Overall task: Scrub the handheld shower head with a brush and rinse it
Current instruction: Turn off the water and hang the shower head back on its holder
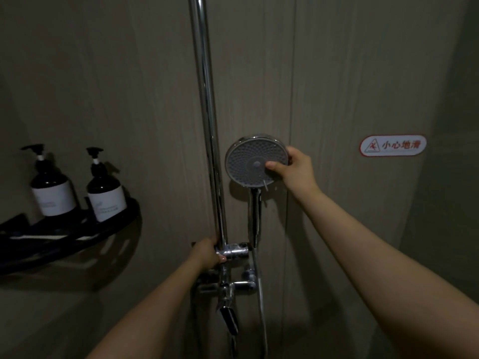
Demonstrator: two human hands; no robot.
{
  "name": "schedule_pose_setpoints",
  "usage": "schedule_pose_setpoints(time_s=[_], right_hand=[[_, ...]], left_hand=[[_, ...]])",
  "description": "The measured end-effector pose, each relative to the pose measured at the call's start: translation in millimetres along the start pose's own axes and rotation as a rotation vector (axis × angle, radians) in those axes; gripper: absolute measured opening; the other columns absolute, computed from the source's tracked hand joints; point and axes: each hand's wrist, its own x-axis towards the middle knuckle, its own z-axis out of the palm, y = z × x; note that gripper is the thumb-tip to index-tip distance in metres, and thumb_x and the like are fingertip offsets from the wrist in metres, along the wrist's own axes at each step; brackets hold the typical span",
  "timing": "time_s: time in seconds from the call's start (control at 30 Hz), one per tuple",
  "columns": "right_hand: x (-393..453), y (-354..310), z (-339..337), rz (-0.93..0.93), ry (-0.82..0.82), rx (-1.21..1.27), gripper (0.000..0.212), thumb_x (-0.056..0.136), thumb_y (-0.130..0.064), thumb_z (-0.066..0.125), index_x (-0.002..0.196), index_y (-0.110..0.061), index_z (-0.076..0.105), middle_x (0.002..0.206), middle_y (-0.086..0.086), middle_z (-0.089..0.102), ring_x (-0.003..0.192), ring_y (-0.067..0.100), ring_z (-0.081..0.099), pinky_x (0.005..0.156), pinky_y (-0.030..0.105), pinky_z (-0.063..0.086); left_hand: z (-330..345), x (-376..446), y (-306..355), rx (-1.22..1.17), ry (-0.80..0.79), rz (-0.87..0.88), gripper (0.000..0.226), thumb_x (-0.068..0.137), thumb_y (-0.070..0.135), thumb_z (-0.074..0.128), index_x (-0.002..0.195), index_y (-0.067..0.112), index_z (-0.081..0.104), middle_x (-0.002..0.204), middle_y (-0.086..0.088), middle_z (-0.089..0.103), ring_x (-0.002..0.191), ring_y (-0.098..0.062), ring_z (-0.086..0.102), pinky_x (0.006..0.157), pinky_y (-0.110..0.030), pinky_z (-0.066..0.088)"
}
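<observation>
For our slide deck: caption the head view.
Right hand grips shower head; left hand holds its bracket.

I count one handheld shower head [252, 161], round and facing me, and one chrome riser rail [207, 112] running up the wall. One slider bracket [234, 251] sits on that rail, with one mixer valve [228, 286] below it and one hose [261, 301] hanging down. Two dark pump bottles [53, 185] [105, 189] stand on one black corner shelf [77, 237]. One warning sticker [392, 145] is on the wall. My two hands are here: left hand [206, 253], right hand [295, 168].
</observation>
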Motion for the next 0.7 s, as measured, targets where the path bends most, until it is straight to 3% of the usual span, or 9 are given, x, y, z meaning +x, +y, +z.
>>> schedule_pose_setpoints(time_s=[0.13, 0.2, 0.27, 0.37, 0.43, 0.5, 0.6, 0.7], right_hand=[[8, -9, -3, -0.045, 0.026, 0.047, 0.028, 0.075, 0.008, 0.068, 0.101, 0.012, 0.061, 0.089, 0.008, 0.059, 0.055, -0.012, 0.056, 0.058, 0.004, 0.047], [12, -11, -5, -0.053, 0.031, 0.066, 0.028, 0.075, 0.009, 0.067, 0.101, 0.013, 0.060, 0.088, 0.008, 0.059, 0.051, -0.016, 0.055, 0.057, 0.003, 0.046], [15, -13, -5, -0.055, 0.029, 0.076, 0.028, 0.075, 0.009, 0.068, 0.101, 0.013, 0.060, 0.089, 0.009, 0.059, 0.051, -0.016, 0.055, 0.057, 0.004, 0.047], [16, -18, -2, -0.046, 0.024, 0.093, 0.029, 0.074, 0.008, 0.068, 0.102, 0.012, 0.060, 0.090, 0.009, 0.059, 0.054, -0.010, 0.056, 0.058, 0.007, 0.048], [16, -23, 1, -0.049, 0.013, 0.100, 0.029, 0.074, 0.007, 0.068, 0.103, 0.009, 0.061, 0.090, 0.008, 0.060, 0.059, -0.006, 0.056, 0.059, 0.007, 0.048], [17, -31, 2, -0.068, -0.004, 0.095, 0.029, 0.074, 0.006, 0.069, 0.102, 0.009, 0.061, 0.090, 0.009, 0.060, 0.062, -0.004, 0.055, 0.060, 0.009, 0.047], [21, -40, 2, -0.093, -0.017, 0.094, 0.029, 0.073, 0.006, 0.070, 0.100, 0.012, 0.061, 0.088, 0.009, 0.060, 0.052, -0.011, 0.055, 0.059, 0.007, 0.046], [23, -50, -1, -0.086, -0.004, 0.085, 0.029, 0.073, 0.004, 0.071, 0.100, 0.012, 0.061, 0.087, 0.010, 0.060, 0.054, -0.007, 0.055, 0.057, 0.007, 0.045]], left_hand=[[0, -10, 14, 0.173, -0.011, -0.043, 0.048, 0.084, 0.027, 0.062, 0.126, 0.008, 0.054, 0.127, -0.012, 0.060, 0.113, -0.026, 0.058, 0.093, -0.030, 0.046], [-4, -18, 29, 0.354, -0.010, -0.099, 0.040, 0.086, 0.028, 0.057, 0.122, 0.011, 0.058, 0.126, -0.010, 0.060, 0.114, -0.024, 0.059, 0.091, -0.031, 0.047], [-15, -23, 49, 0.357, 0.026, -0.106, 0.036, 0.088, 0.027, 0.056, 0.119, 0.010, 0.060, 0.123, -0.009, 0.062, 0.112, -0.024, 0.060, 0.088, -0.031, 0.048], [-29, -18, 75, -0.115, 0.016, -0.034, 0.028, 0.086, 0.024, 0.063, 0.108, 0.007, 0.064, 0.102, -0.008, 0.068, 0.095, -0.022, 0.065, 0.071, -0.025, 0.048], [-31, -19, 89, -0.283, 0.017, 0.010, 0.031, 0.084, 0.021, 0.066, 0.112, 0.008, 0.061, 0.099, -0.003, 0.064, 0.085, -0.013, 0.060, 0.066, -0.020, 0.046], [-26, -20, 95, -0.370, 0.057, 0.004, 0.033, 0.084, 0.018, 0.066, 0.114, 0.006, 0.058, 0.105, -0.007, 0.063, 0.088, -0.015, 0.059, 0.070, -0.019, 0.048], [-17, -19, 94, -0.434, 0.157, -0.010, 0.031, 0.087, 0.014, 0.061, 0.115, 0.001, 0.058, 0.114, -0.014, 0.063, 0.107, -0.025, 0.058, 0.085, -0.026, 0.043], [-16, -24, 94, -0.492, 0.260, 0.039, 0.033, 0.090, 0.008, 0.054, 0.123, 0.003, 0.054, 0.120, -0.015, 0.061, 0.113, -0.026, 0.056, 0.089, -0.025, 0.040]])
